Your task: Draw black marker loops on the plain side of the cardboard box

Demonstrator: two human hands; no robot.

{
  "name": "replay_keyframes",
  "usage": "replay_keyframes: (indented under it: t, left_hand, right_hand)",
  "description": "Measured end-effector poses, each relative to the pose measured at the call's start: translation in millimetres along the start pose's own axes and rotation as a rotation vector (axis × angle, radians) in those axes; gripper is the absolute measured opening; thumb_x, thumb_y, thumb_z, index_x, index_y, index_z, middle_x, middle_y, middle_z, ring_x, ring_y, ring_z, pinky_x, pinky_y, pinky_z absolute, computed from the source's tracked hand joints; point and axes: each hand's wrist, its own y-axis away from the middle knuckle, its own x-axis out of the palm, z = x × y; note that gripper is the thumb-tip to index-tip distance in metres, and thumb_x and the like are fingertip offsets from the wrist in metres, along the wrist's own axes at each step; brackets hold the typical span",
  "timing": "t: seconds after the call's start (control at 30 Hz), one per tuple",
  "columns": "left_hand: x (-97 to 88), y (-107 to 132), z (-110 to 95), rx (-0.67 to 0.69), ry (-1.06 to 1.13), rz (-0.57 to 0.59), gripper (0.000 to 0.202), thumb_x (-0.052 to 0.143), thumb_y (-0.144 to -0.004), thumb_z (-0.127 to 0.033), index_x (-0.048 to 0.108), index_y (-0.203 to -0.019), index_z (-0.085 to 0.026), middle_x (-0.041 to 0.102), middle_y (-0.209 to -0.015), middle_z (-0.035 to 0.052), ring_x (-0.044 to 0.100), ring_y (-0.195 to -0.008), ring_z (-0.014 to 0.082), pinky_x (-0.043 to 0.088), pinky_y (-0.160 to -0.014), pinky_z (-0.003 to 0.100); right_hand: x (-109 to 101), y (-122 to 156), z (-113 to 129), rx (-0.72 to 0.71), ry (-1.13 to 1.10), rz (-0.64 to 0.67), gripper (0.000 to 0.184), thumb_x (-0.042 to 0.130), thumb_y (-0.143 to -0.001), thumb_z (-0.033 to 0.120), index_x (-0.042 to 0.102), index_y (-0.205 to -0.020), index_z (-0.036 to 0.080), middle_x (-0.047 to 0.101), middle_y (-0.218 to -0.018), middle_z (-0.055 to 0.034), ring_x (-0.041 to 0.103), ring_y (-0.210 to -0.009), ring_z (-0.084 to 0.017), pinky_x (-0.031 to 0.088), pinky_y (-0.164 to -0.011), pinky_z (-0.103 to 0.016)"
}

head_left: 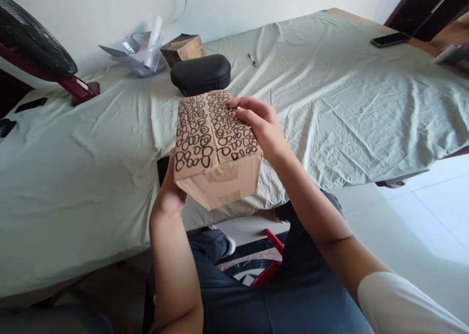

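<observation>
A brown cardboard box (194,133) is held up in front of me, over the table's near edge. Its top is covered in hand-drawn black circles, with a seam down the middle and tape on the near end. My left hand (172,187) grips the box's left side; its fingers are mostly hidden beneath. On the top's right half rest the fingertips of my right hand (260,121), slightly apart, with no object visible between them. A dark flat object (162,170) shows partly behind my left hand.
Beyond the box lie a black hard case (201,74), a second cardboard box (183,48) and a clear plastic container (141,55). A fan (34,40) stands left. A pen (252,59) and a phone (390,40) lie on the cloth-covered table (348,99).
</observation>
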Motion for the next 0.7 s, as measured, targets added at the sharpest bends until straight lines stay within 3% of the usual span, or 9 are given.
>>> replay_keyframes:
  t: [0.17,0.27,0.37,0.47,0.57,0.63,0.7]
  left_hand:
    - [0.7,-1.2,-3.8,0.004,0.067,0.031,0.065,0.082,-0.083,-0.090,0.077,-0.101,-0.028,0.082,-0.138,0.0075,0.053,-0.165,0.0381,0.051,-0.134,0.058]
    - [-1.5,1.7,-6.3,-0.041,0.085,0.073,0.067,0.078,-0.086,-0.090,0.075,-0.107,-0.027,0.081,-0.139,0.0115,0.056,-0.162,0.0405,0.054,-0.129,0.060]
    - [-0.9,4.0,-7.6,-0.038,0.034,0.014,0.054,0.082,-0.090,-0.074,0.069,-0.112,-0.026,0.077,-0.140,0.0123,0.058,-0.157,0.0395,0.052,-0.128,0.059]
    - [2.5,2.5,-5.8,0.303,-0.030,-0.156,0.057,0.091,-0.076,-0.057,0.060,-0.115,-0.029,0.071,-0.147,0.0073,0.056,-0.157,0.0374,0.045,-0.134,0.057]
    - [1.4,-1.0,-1.4,0.691,-0.178,-0.160,0.073,0.093,-0.067,-0.055,0.057,-0.127,-0.033,0.059,-0.164,0.0035,0.043,-0.166,0.0382,0.033,-0.142,0.056]
    - [-5.7,-2.7,2.1,0.755,-0.239,-0.085,0.086,0.093,-0.069,-0.054,0.057,-0.145,-0.037,0.051,-0.173,0.0017,0.035,-0.172,0.0379,0.026,-0.146,0.054]
    - [-17.9,-3.3,5.6,0.733,-0.250,-0.010,0.102,0.093,-0.071,-0.058,0.050,-0.162,-0.040,0.041,-0.183,0.0005,0.027,-0.177,0.0369,0.020,-0.149,0.051]
  right_hand:
    - [9.2,8.7,7.8,0.006,0.082,0.054,0.036,0.073,-0.102,0.051,0.073,-0.126,0.024,0.059,-0.094,-0.0010,0.060,-0.086,-0.019,0.060,-0.077,-0.032]
    - [13.3,14.9,12.2,0.028,0.132,0.094,0.053,0.072,-0.103,0.056,0.063,-0.147,0.029,0.057,-0.094,-0.0011,0.061,-0.088,-0.022,0.062,-0.079,-0.036]
    - [12.8,16.3,6.4,0.036,0.121,0.156,0.079,0.071,-0.101,0.070,0.045,-0.167,0.034,0.066,-0.113,-0.0047,0.064,-0.100,-0.026,0.065,-0.086,-0.040]
    - [7.6,10.9,-11.6,0.005,0.129,0.203,0.108,0.073,-0.094,0.083,0.025,-0.180,0.036,0.063,-0.150,-0.0107,0.062,-0.137,-0.034,0.062,-0.110,-0.051]
    - [2.1,3.4,-32.9,-0.010,0.045,0.390,0.131,0.071,-0.085,0.096,0.009,-0.185,0.039,0.043,-0.180,-0.0129,0.041,-0.167,-0.042,0.045,-0.132,-0.064]
    - [-0.3,0.7,-43.7,-0.009,-0.040,0.553,0.136,0.070,-0.082,0.099,0.007,-0.186,0.038,0.035,-0.187,-0.0128,0.035,-0.171,-0.043,0.038,-0.137,-0.065]
    - [-2.3,0.1,-51.0,-0.022,-0.080,0.665,0.138,0.072,-0.081,0.097,0.005,-0.187,0.037,0.032,-0.189,-0.0127,0.033,-0.173,-0.043,0.033,-0.140,-0.064]
